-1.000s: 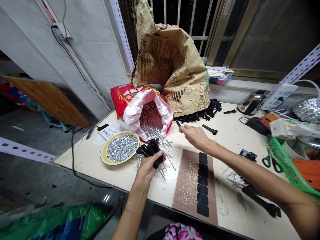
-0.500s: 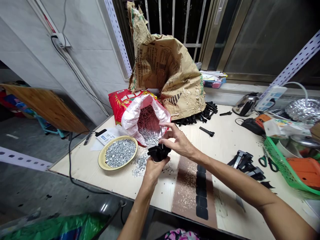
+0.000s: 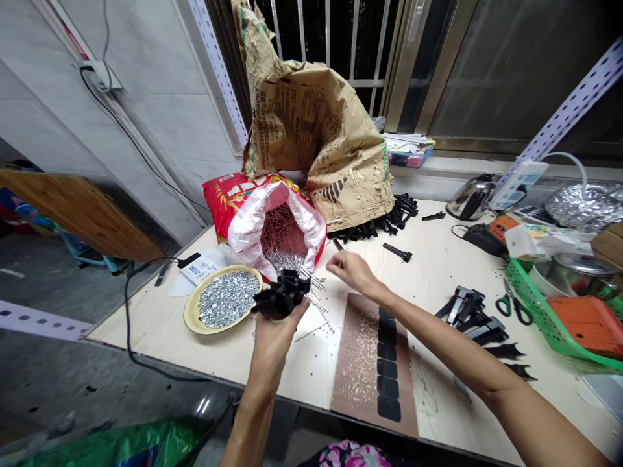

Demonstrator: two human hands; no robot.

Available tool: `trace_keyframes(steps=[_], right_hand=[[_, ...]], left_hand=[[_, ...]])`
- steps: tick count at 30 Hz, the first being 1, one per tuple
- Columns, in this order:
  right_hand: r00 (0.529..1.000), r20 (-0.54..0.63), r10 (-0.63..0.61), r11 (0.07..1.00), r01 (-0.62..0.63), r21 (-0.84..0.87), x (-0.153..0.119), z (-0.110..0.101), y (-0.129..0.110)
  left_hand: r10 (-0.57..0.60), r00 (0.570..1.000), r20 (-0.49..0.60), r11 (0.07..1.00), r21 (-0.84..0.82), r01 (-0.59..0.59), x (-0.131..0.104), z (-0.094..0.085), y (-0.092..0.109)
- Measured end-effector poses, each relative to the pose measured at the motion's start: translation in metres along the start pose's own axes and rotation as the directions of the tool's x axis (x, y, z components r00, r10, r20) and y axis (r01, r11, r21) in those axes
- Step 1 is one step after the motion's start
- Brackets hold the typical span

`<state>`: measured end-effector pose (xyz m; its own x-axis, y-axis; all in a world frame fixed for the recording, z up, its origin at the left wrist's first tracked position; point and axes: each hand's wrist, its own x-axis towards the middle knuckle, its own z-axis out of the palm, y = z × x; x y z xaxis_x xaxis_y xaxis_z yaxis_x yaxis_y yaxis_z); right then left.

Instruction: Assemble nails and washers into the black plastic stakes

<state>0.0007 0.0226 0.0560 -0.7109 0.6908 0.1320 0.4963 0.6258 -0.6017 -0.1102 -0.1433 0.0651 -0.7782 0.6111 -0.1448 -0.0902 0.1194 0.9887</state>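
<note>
My left hand is wrapped round a bunch of black plastic parts, held just right of the yellow plate of small metal pieces. To the right, my right hand has its fingers curled together above the table; what they hold, if anything, is too small to make out. Long silver screws spill from the mouth of the white-lined red bag, between my two hands.
A torn brown paper sack stands behind, with black parts beside it. A brown board bears black pads. Black pieces, scissors and a green basket lie at the right.
My left hand has moved left with the black parts, towards the plate. My right hand has come away from them to the right, and its fingers have closed. The view has shifted slightly.
</note>
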Motion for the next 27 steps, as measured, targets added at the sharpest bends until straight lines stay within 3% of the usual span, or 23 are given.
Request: trace_keyframes(steps=[3,6,9,11,14,19,20,22,24,27], right_hand=[[0.982,0.138,0.126,0.981,-0.102,-0.167,0.001,0.032,0.014],[0.977,0.147,0.153,0.964,-0.115,-0.239,0.004,0.058,0.013],[0.974,0.155,0.163,0.946,-0.11,-0.306,0.009,0.068,0.008],[0.975,0.153,0.163,0.935,-0.104,-0.339,0.01,0.066,0.007],[0.981,0.132,0.141,0.925,-0.083,-0.37,0.006,0.05,0.013],[0.996,0.041,0.085,0.922,-0.063,-0.382,-0.002,-0.001,0.02],[1.0,-0.004,0.027,0.937,-0.027,-0.349,-0.003,-0.013,0.018],[0.978,-0.137,-0.156,0.965,0.121,-0.234,-0.004,-0.034,0.012],[0.902,-0.261,-0.344,0.937,0.314,-0.151,-0.005,-0.051,0.002],[0.797,-0.289,-0.53,0.846,0.471,-0.251,-0.005,-0.065,-0.016]], left_hand=[[-0.017,1.0,-0.014,1.0,0.016,0.018,0.006,0.002,0.003],[-0.121,0.976,0.184,0.983,-0.113,0.143,0.016,0.008,0.004],[-0.242,0.891,0.383,0.891,-0.277,0.361,0.024,0.009,0.005],[-0.304,0.845,0.44,0.817,-0.335,0.469,0.028,0.005,0.005],[-0.347,0.815,0.464,0.768,-0.358,0.531,0.032,-0.001,-0.001],[-0.377,0.779,0.501,0.78,-0.281,0.559,0.032,0.004,-0.013],[-0.365,0.787,0.498,0.806,-0.254,0.535,0.032,0.006,-0.016],[-0.293,0.857,0.424,0.899,-0.182,0.398,0.032,0.012,-0.021],[-0.157,0.943,0.294,0.982,-0.059,0.182,0.034,0.016,-0.027],[0.038,0.983,0.179,0.984,0.163,-0.067,0.039,0.018,-0.034]])
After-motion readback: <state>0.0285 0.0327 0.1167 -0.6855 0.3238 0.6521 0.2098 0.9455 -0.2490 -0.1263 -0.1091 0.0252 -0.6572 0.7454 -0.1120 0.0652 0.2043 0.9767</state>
